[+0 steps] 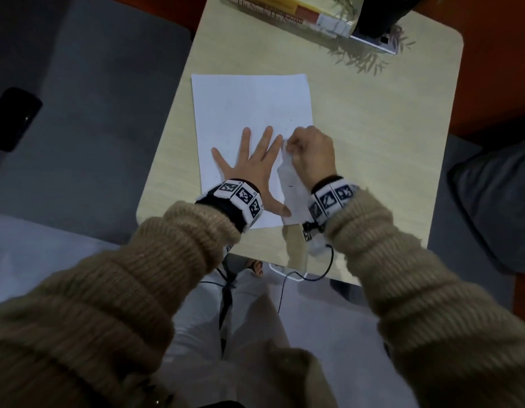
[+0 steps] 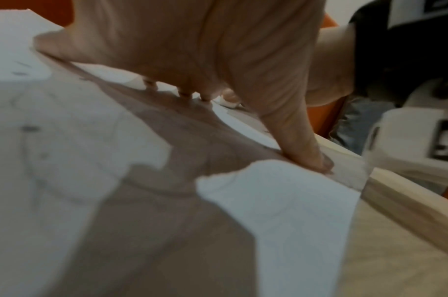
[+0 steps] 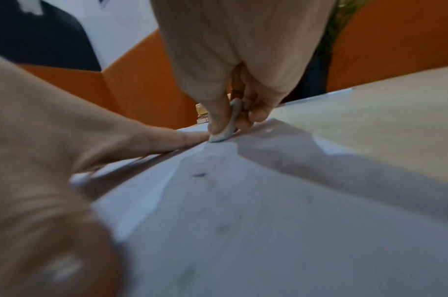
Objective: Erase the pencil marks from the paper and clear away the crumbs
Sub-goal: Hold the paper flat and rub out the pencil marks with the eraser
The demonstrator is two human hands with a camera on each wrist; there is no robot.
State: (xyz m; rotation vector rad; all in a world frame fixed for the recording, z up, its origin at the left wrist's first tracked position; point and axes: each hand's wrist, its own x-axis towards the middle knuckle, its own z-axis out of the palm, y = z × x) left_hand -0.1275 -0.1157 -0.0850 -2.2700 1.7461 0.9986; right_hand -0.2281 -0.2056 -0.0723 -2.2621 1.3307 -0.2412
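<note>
Right hand: thumb and fingers pinching a white eraser, its tip on the paper near the right edge, long axis steeply upright. Knuckles up, wrist raised. Left hand: fingers spread flat, palm pressing the sheet, index tip beside the eraser. Paper lies lengthwise on the light wooden table; dark crumbs nearby.

1. We are making out large serif lettering on the cover of the book lying at the table's far edge; it seems to begin "The N…", but the rest is blurring beyond reading.
2. We are seeing black-and-white coded squares, no words, on both wristbands.
</note>
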